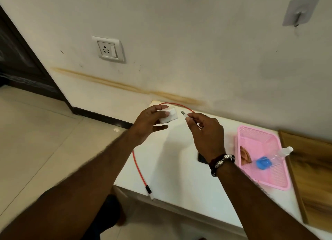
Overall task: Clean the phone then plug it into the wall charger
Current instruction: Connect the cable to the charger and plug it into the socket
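My left hand holds a white charger adapter above the white table's far left corner. My right hand pinches the metal USB plug of a red cable, its tip a short gap from the adapter. The cable loops behind my hands and runs down the table's left side to its other end at the front edge. A dark phone lies flat on the table, mostly hidden under my right wrist. A white wall socket sits on the wall up left.
A pink plastic basket on the table's right holds a clear spray bottle, a blue object and a brownish cloth. A wooden board lies further right. An adhesive wall hook is top right. A dark door stands left.
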